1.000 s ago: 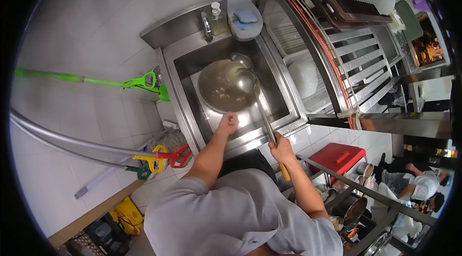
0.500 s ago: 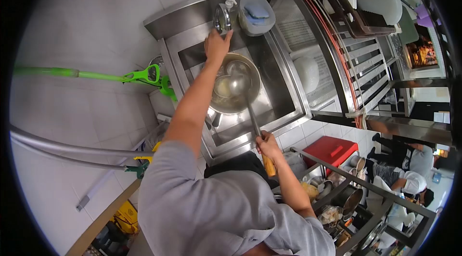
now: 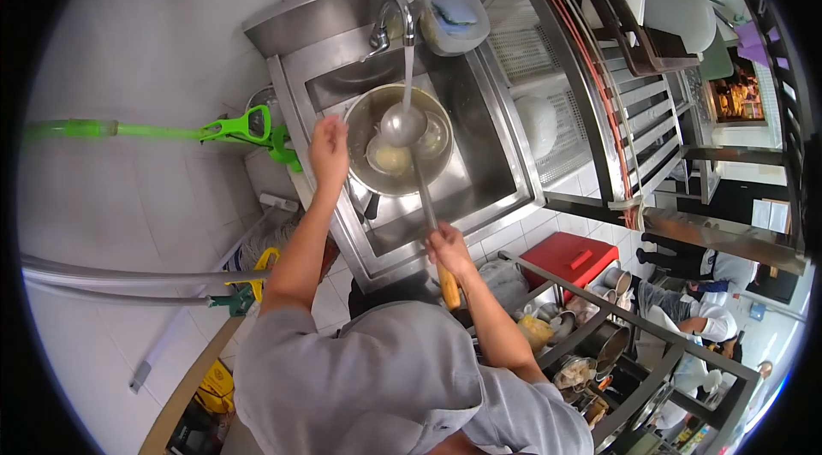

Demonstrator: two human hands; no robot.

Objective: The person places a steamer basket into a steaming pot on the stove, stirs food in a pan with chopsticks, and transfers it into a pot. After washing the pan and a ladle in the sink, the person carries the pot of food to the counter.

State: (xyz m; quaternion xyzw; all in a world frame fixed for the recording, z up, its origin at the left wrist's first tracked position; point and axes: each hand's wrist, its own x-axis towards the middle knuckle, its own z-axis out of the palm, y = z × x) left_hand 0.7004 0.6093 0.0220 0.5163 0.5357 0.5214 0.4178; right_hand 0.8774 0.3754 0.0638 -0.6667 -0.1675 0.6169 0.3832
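Note:
Water runs from the curved faucet (image 3: 406, 14) at the sink's back into a ladle (image 3: 402, 125), whose bowl is over a round metal pot (image 3: 366, 104). The pot stands in the steel sink (image 3: 488, 185) and holds some liquid and round items. My right hand (image 3: 449, 249) is wrapped round the ladle's handle near its wooden end. Left of the pot, above the sink's left rim, my left hand (image 3: 329, 147) hangs empty with its fingers apart. A dark-handled utensil (image 3: 372, 206) lies beside the pot.
A clear container with a sponge (image 3: 454, 18) sits at the sink's back right corner. Racks (image 3: 634, 104) stand on the right, a red box (image 3: 569, 256) and a pan shelf at lower right. Green mop handles (image 3: 240, 128) lean left. Other people (image 3: 711, 318) are at far right.
My left hand has gone to the faucet and then come back left of the pot. Water now flows from the faucet. The ladle has moved left, under the stream.

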